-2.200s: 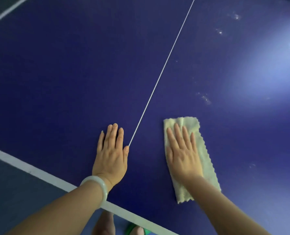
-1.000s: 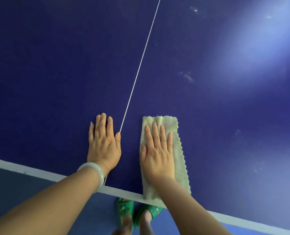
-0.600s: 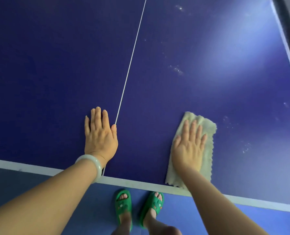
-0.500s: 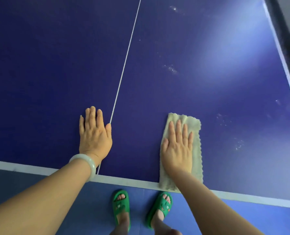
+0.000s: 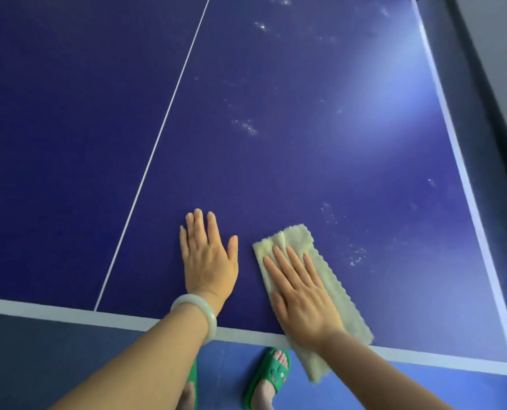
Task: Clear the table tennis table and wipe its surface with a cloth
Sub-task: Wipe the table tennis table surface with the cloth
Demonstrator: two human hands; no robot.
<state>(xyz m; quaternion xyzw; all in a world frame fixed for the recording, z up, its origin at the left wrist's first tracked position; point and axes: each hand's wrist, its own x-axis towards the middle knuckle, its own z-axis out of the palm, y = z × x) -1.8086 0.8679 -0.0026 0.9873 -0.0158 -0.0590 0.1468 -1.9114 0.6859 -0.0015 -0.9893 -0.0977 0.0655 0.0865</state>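
Head cam looks down at a dark blue table tennis tabletop (image 5: pixel 276 173) w/ white border lines and a thin white centre line running from lower left up to top centre. Nothing sits on the blue surface in view, so the clearing part looks done as far as this frame goes; wiping is under way.

Right hand (image 5: pixel 302 297), lower centre-right, is spread flat, fingers straight, palm pressing down on a pale yellow folded microfibre cloth (image 5: pixel 329 279). It grips nothing, just pins the cloth to the tabletop. Cloth lies diagonally; its near end hangs past the white front edge line, over the floor. Left hand (image 5: pixel 208 261), just left of the cloth, is also fully open & flat on bare tabletop, holding nothing, prob. bracing. A pale jade-like bangle (image 5: pixel 199 315) sits on that wrist.

Still to do, by my read: whitish dusty specks (image 5: pixel 246 127) dot the right half, centre-right, top centre, and close to the cloth's upper right (image 5: pixel 356 255). Left half looks cleaner, tho it's darker so hard to be sure.

Surface is matte, w/ a soft light glare at upper right. Right edge line runs down the right side; beyond it a dark gap & grey wall. Bottom of frame: blue floor (image 5: pixel 424 392), feet in green slippers (image 5: pixel 271 371).
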